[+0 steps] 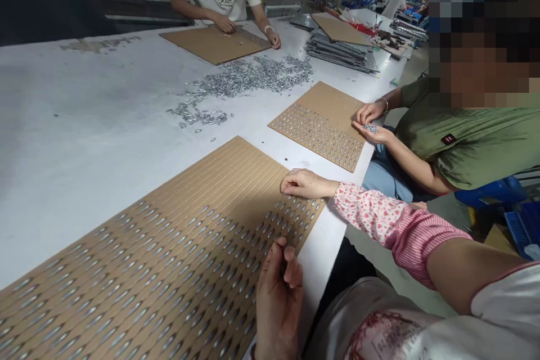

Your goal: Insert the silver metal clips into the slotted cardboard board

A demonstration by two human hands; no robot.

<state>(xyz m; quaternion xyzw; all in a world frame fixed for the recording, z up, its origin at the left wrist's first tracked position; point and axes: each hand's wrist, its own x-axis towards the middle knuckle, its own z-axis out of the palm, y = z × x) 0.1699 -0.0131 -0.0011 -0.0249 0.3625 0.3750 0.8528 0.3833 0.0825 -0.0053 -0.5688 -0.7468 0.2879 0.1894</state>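
Note:
A large brown grooved board [253, 163] lies on the table, carrying rows of small silvery pointed-oval pieces [192, 222]. My right hand [306, 184], beyond a pink patterned sleeve, rests at the board's right edge. Its fingers are bent together and point down at the surface; anything between the fingertips is hidden. Nearer the camera, my left hand [278, 298] is raised over the board's lower right part, palm partly upward. Its fingers are curled and the tips brought close together, and I cannot make out what they hold.
Loose silvery pieces [253, 76] lie heaped mid-table. At right, a person in green has pieces in one palm beside a smaller board [320, 129]. Across the table, another person's hands touch a board [202, 45]. Flat panels [341, 53] are stacked at the back right.

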